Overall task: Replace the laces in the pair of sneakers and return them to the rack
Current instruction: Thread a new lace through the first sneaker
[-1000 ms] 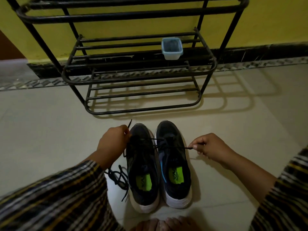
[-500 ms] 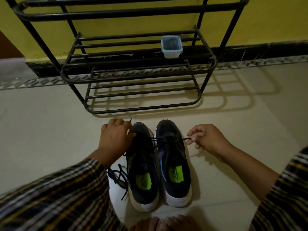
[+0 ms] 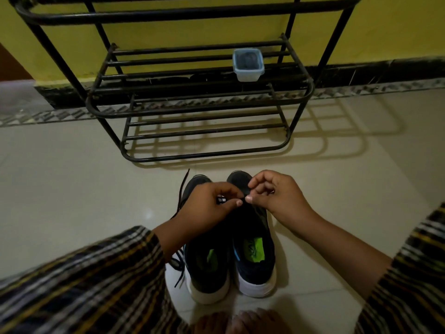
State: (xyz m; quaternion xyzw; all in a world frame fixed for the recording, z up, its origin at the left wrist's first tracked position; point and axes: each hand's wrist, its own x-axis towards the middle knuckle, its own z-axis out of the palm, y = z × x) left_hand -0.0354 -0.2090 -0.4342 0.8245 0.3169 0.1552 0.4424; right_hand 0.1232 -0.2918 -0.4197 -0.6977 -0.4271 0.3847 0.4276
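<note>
A: Where are the sneakers?

B: Side by side on the floor [image 3: 72, 189], toes toward the rack [image 3: 197, 104], heels toward the person. The left sneaker [image 3: 207, 273] and the right sneaker [image 3: 255, 266] are touching or nearly so. Both are dark with white soles and a bright green patch on each insole.

A: And the hands?

B: Both are over the front of the right sneaker, fingertips almost meeting. The left hand [image 3: 207, 208] is pinched closed, thumb against forefinger, on a bit of dark lace [image 3: 221, 200]. The right hand [image 3: 274, 196] is also curled in, thumb and forefinger pressed together at the same spot; it seems to pinch the lace too, though the piece between its fingers is too small to make out.

A: Any loose lace?

B: A dark lace [image 3: 179, 203] trails along the outer side of the left sneaker, its tip pointing up toward the rack, the rest bunched on the floor by the heel.

A: Any containers?

B: One small clear tub [image 3: 248, 66] with a pale blue rim sits on the rack's middle shelf, toward the right. Something dark lies in it; I cannot tell what.
</note>
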